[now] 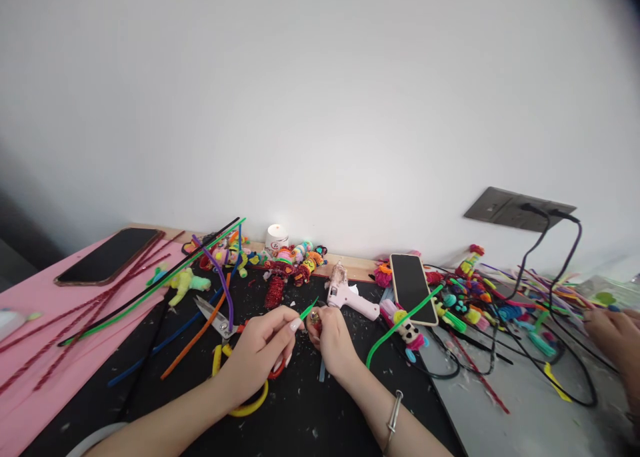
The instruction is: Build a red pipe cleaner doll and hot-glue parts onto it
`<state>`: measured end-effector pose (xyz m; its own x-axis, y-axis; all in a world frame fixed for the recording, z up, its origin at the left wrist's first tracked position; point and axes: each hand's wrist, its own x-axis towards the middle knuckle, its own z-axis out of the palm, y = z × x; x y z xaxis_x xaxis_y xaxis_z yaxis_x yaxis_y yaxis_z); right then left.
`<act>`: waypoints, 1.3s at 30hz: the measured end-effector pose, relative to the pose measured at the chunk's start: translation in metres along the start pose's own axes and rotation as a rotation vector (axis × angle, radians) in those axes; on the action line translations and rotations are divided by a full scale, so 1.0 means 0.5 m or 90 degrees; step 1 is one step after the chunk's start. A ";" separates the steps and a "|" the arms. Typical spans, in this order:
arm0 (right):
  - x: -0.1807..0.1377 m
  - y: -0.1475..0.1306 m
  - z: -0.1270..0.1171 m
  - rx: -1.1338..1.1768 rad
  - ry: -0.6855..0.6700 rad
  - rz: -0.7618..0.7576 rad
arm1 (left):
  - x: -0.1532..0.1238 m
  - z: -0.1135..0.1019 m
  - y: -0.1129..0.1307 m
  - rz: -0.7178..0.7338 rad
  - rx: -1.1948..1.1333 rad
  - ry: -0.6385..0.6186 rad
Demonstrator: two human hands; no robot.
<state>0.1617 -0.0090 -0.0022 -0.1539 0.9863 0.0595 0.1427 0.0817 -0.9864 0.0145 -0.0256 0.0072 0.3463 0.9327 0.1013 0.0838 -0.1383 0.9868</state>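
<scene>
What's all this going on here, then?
A person's left hand pinches a pointed green piece, while the right hand holds a small object, too indistinct to name. A pale glue gun lies just beyond them on the black surface; scissors lie partly hidden by the left hand. Another person's hand is at far right.

green strip (309, 309) | thin, pointed, slanting up — small piece (315, 318) | mostly hidden, just beside

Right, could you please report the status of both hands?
Left hand holding green strip. Right hand curled around something small, mostly hidden. Scissors partly hidden by left hand; glue gun just beyond right.
</scene>
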 end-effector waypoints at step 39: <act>0.004 -0.009 -0.006 0.018 0.003 0.029 | 0.002 -0.001 0.002 -0.008 0.012 -0.004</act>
<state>0.1637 -0.0071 0.0031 -0.1432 0.9896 0.0153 0.1222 0.0330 -0.9919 0.0145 -0.0250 0.0085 0.3507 0.9324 0.0873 0.1059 -0.1321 0.9856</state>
